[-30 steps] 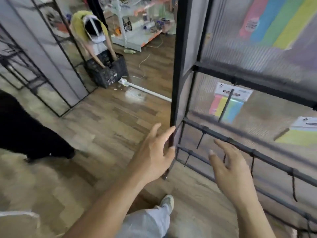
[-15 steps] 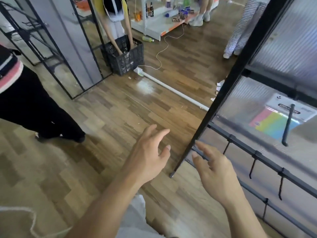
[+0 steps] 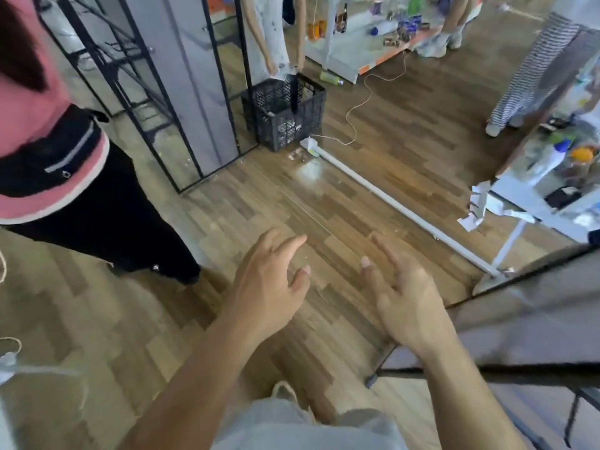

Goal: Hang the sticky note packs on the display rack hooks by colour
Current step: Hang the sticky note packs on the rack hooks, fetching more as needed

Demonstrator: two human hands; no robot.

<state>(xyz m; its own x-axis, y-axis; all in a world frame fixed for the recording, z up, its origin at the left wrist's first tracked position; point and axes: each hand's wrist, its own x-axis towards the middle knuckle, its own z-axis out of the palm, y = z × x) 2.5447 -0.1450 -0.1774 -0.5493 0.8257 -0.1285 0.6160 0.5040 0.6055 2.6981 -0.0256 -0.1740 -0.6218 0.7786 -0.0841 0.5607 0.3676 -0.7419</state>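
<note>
Rack (image 3: pixel 535 319) swung rightward, blurred; packs seemingly out of frame.

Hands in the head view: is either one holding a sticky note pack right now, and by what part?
Nothing is held. The left hand and right hand are both open and empty over the wooden floor; no pack is in view.

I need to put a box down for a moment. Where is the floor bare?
Bare wood floor lies ahead of the left hand and right hand, between the white rail and a bystander's legs. Crowded by the black crate and cable.
</note>
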